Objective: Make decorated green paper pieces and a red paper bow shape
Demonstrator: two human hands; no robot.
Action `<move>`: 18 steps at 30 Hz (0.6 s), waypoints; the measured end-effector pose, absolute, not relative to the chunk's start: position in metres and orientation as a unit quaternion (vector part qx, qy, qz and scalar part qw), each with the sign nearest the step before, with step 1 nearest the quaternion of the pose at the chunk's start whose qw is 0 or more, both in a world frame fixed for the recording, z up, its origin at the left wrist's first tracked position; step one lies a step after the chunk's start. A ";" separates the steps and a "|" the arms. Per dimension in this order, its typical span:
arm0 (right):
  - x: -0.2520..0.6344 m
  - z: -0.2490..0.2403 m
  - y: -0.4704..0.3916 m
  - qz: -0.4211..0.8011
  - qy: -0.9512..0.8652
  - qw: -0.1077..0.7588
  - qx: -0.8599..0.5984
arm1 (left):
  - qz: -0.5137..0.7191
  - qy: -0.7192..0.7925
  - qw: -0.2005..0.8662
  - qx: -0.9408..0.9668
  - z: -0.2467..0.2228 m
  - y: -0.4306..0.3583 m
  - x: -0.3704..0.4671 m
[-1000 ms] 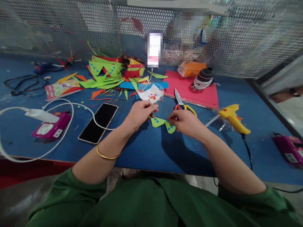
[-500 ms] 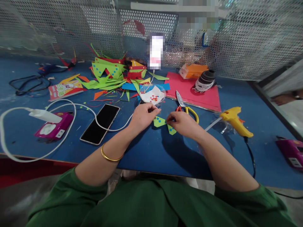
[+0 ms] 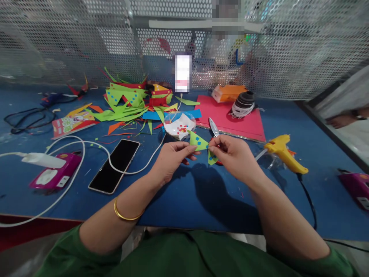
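Note:
A green paper cutout (image 3: pixel 198 141) with small blue squares is held up just above the blue table (image 3: pixel 184 204). My left hand (image 3: pixel 173 159) grips its left end between thumb and fingers. Near its narrow middle, my right hand (image 3: pixel 235 156) pinches it, hiding part of the right half. Scissors (image 3: pixel 213 127) lie behind my right hand, their handles mostly covered by it. Just beyond my left hand stands a clear bowl (image 3: pixel 194 125) with white paper and tiny red, orange and blue bits in it.
Green paper masks (image 3: pixel 123 96) and strips pile at the back left. A phone (image 3: pixel 115 165), white cable and purple power strip (image 3: pixel 57 169) lie left. Red sheets (image 3: pixel 250 125) carry a string cone (image 3: pixel 243 104). A yellow glue gun (image 3: pixel 285 152) lies right.
The paper cutout has been lifted and its left half tilted up. My left hand has moved down beside it and now grips its left end. The view has shifted slightly.

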State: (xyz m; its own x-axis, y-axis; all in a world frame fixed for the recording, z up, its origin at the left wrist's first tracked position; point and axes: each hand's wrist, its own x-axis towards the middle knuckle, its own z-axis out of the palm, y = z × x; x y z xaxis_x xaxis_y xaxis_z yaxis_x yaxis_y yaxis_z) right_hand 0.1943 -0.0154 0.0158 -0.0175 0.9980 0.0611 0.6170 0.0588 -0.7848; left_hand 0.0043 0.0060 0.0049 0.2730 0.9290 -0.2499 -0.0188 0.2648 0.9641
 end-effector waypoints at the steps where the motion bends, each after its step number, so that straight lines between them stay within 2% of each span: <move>1: 0.193 0.015 -0.016 0.291 -0.650 0.338 -0.615 | 0.374 0.475 0.642 0.471 0.005 0.006 0.005; 7: 0.177 0.009 -0.021 0.192 -0.674 0.446 -0.557 | 0.404 0.473 0.656 0.428 0.005 0.004 0.006; 12: 0.168 0.005 -0.024 0.146 -0.673 0.459 -0.561 | 0.408 0.467 0.660 0.424 0.005 0.002 0.006; 18: 0.165 0.000 -0.024 0.145 -0.673 0.456 -0.564 | 0.405 0.464 0.670 0.415 0.005 0.002 0.006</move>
